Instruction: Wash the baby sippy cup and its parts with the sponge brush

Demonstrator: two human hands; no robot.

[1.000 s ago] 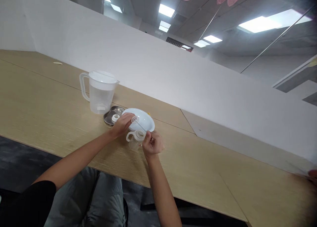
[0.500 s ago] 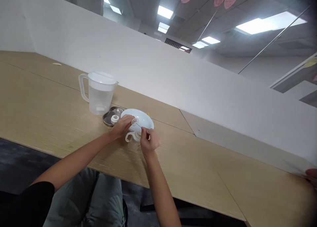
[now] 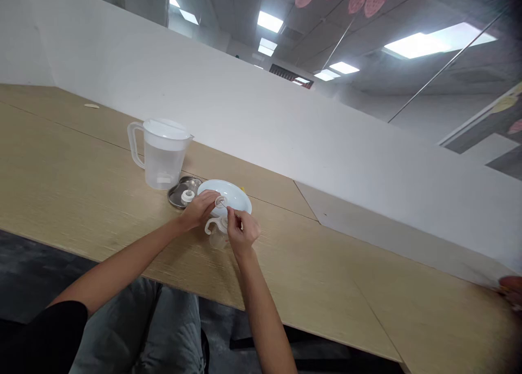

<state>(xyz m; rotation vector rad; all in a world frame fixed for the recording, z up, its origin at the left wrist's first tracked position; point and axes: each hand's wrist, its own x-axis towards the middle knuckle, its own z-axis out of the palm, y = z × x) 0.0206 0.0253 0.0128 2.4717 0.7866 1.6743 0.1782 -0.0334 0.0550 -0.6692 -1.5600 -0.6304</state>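
Over the near rim of a white bowl (image 3: 240, 196), my left hand (image 3: 199, 208) is closed on a small, clear, round piece that looks like a bottle teat (image 3: 221, 201). My right hand (image 3: 243, 230) pinches a thin rod (image 3: 227, 206) whose far end reaches the teat; whether it is inside cannot be made out. Under my hands stands a clear baby bottle (image 3: 217, 239) with a white handle, partly covered by my right hand. A white ring-shaped cap (image 3: 187, 196) lies in a metal tray (image 3: 173, 198) left of the bowl.
A translucent lidded pitcher (image 3: 163, 159) stands behind the tray. A white partition (image 3: 244, 113) runs along the back of the wooden table (image 3: 101, 200). Something yellow (image 3: 243, 189) shows behind the bowl. A blurred reddish shape (image 3: 511, 287) sits at the far right edge.
My right hand has shifted slightly left and up towards the teat, and less of the rod shows. My left hand keeps its hold. The whole view has moved a little.
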